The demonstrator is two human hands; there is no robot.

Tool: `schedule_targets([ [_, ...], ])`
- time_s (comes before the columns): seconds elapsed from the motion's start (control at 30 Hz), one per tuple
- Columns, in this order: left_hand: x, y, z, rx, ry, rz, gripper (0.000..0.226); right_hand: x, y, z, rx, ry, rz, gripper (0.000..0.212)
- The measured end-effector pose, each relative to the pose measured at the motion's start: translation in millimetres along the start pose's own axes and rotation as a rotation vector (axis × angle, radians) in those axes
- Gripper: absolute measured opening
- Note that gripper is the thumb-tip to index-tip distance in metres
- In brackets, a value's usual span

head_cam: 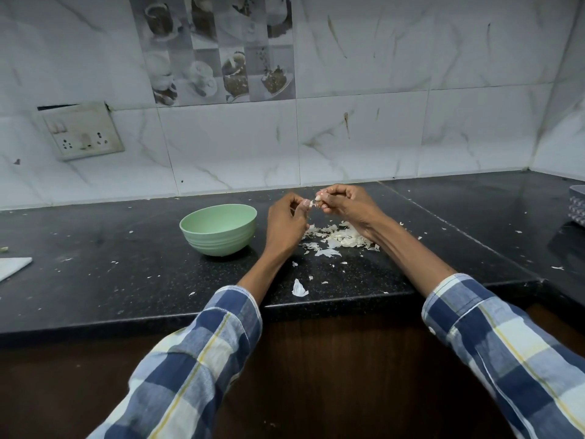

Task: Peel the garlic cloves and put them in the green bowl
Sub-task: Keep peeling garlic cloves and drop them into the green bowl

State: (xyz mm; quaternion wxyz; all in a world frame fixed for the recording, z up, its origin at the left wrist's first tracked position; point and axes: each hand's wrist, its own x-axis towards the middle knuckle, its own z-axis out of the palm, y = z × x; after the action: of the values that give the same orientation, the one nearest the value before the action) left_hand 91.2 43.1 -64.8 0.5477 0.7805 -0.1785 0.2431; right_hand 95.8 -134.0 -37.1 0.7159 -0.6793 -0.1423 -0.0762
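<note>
A pale green bowl (pixel 218 229) stands on the black counter (pixel 126 274), just left of my hands. My right hand (pixel 346 207) pinches a small garlic clove (pixel 317 198) at its fingertips, held above the counter. My left hand (pixel 286 221) meets it from the left, its fingertips pinching a strip of papery skin on the clove. Under my hands lies a heap of white garlic peels (pixel 340 237). The inside of the bowl is hidden by its near wall.
Loose bits of peel are scattered over the counter, one larger piece (pixel 299 288) near the front edge. A white board corner (pixel 12 266) sits at far left, a grey patterned container (pixel 577 205) at far right. A tiled wall with a socket plate (pixel 80 131) runs behind.
</note>
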Motion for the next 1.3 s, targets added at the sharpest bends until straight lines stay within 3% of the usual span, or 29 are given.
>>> schedule_targets([
  [0.13,-0.1,-6.5,1.0,0.202,0.042,0.038,0.003,1.5,0.8,-0.8,-0.043,0.024,-0.032,0.021],
  [0.27,-0.2,-10.0,0.7,0.230,0.016,0.043,0.011,2.4,2.6,-3.3,-0.117,0.020,-0.049,0.019],
  [0.33,-0.4,-10.9,1.3,0.220,-0.005,0.061,0.003,1.9,3.6,-4.3,-0.161,0.015,-0.066,0.021],
  [0.47,-0.9,-10.9,2.0,0.230,0.001,0.079,0.015,0.0,1.8,-5.3,-0.162,0.008,-0.099,0.021],
  [0.8,1.2,-8.7,0.5,0.173,0.079,0.117,0.011,1.0,5.2,-4.5,-0.243,-0.052,-0.129,0.024],
  [1.03,2.4,-8.0,-0.9,0.138,0.098,0.061,0.010,0.7,4.7,-4.1,-0.253,-0.098,-0.146,0.032],
  [1.3,2.9,-7.9,0.4,0.104,0.054,0.077,0.011,-0.9,4.0,-2.9,-0.272,-0.052,-0.142,0.020],
])
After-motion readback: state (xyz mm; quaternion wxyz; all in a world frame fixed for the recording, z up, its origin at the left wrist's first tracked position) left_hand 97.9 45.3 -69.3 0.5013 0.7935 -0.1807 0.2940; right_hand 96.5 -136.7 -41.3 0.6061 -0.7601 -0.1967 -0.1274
